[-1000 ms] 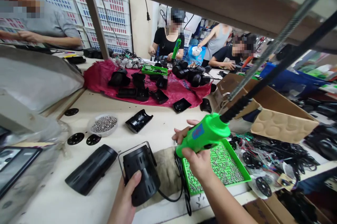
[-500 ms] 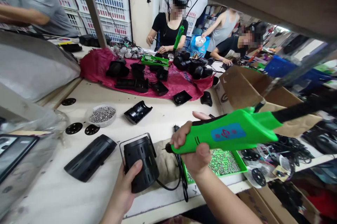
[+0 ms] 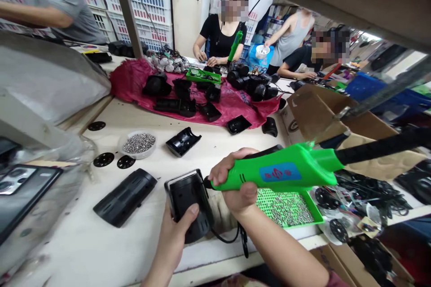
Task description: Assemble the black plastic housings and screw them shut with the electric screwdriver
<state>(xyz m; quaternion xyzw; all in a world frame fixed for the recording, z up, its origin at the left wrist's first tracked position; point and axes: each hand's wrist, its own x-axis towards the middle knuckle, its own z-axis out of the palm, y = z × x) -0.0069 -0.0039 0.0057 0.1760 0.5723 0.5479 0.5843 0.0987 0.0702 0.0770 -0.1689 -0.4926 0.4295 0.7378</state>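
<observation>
My left hand (image 3: 180, 228) is wrapped round a black plastic housing (image 3: 192, 208) with a wire bracket over its top and a black cord trailing from its base. My right hand (image 3: 235, 179) grips a green electric screwdriver (image 3: 279, 171), held almost level. Its dark tip points left and meets the bracket's right side; the exact contact point is too small to make out. Just beyond the right forearm sits a green tray (image 3: 314, 215) of small screws. A separate black half shell (image 3: 125, 197) lies left of the housing.
A clear bowl of metal screws (image 3: 138, 144) and black perforated discs (image 3: 103, 159) are on the table. Black parts lie on a pink sheet (image 3: 134, 87). A cardboard box (image 3: 303, 112) stands right, a phone (image 3: 28, 199) left. Co-workers sit across.
The screwdriver has moved left and its tip now meets the bracket. My left hand has tilted the housing, turning its top toward me. The whole view has shifted slightly.
</observation>
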